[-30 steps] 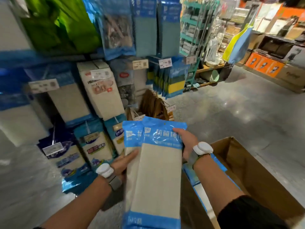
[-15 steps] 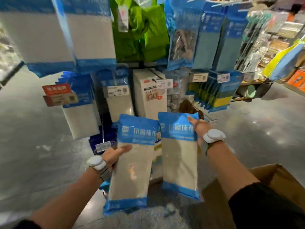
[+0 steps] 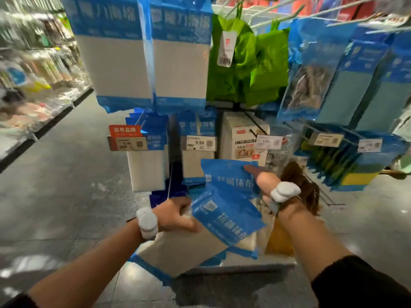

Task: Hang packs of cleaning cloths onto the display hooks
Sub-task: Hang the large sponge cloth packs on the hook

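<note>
I hold two packs of white cleaning cloths with blue headers low in front of the display rack. My left hand (image 3: pixel 178 215) grips the lower pack (image 3: pixel 184 247), which is tilted over to the right. My right hand (image 3: pixel 264 181) pinches the blue header of the upper pack (image 3: pixel 226 174), thumb on its front, and lifts it toward the hook with the 9.99 price tag (image 3: pixel 198 143). Packs of the same kind (image 3: pixel 196 125) hang on that hook behind the tag. Each wrist carries a white band.
Large white sponge packs (image 3: pixel 142 63) hang overhead, green bags (image 3: pixel 249 70) beside them, teal cloth packs (image 3: pixel 347 92) at the right. A white box (image 3: pixel 244 141) and a brown brush (image 3: pixel 300 181) hang near my right hand. A store aisle with shelves (image 3: pixel 33 74) runs at the left.
Both packs have moved up and closer to the rack. The left pack has tipped sideways under the right one. My view has shifted toward the rack, and the cardboard box is out of sight.
</note>
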Motion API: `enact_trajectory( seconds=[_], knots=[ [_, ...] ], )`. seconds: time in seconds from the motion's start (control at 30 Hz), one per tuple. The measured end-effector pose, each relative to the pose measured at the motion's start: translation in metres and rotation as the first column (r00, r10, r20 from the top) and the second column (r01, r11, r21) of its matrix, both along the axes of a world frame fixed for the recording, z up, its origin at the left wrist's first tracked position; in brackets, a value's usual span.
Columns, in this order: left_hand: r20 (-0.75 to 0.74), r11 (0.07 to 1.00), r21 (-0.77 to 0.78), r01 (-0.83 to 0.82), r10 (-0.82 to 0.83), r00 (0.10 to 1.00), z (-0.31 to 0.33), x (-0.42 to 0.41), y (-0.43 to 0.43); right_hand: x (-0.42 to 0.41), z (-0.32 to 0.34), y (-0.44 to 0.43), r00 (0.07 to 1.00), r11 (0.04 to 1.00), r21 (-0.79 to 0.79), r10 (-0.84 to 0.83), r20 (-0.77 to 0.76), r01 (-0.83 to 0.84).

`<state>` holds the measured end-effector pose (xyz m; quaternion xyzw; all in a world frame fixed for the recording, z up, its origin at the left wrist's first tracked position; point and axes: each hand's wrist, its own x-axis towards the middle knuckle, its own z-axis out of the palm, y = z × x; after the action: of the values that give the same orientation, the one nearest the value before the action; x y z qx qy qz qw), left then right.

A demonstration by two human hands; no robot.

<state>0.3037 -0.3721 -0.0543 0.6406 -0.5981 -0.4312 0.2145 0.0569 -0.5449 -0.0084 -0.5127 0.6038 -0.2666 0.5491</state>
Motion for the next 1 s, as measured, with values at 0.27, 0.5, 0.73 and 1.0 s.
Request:
enact_trajectory(
  seconds=[0.27,0.5,0.73,1.0],
  knots=[
    [0.237,0.99,-0.138,0.016,0.018,0.971,0.035,0.003,-0.035,0.061,0.026,-0.033,0.936,0.969,0.037,0.225,0.271,-0.244],
    [0.358,0.985,-0.175,-0.008,0.072,0.931,0.044,0.017,-0.053,0.096,0.031,-0.052,0.862,0.951,-0.008,0.284,0.42,-0.309],
    [0.26,0.99,-0.127,-0.054,0.086,0.962,0.035,0.029,-0.055,0.098,0.036,-0.05,0.866,0.947,-0.028,0.303,0.397,-0.319],
    [0.174,0.997,-0.066,0.029,-0.017,0.985,0.027,0.041,-0.069,0.092,0.042,-0.034,0.892,0.981,-0.034,0.189,0.411,-0.192]
  ],
)
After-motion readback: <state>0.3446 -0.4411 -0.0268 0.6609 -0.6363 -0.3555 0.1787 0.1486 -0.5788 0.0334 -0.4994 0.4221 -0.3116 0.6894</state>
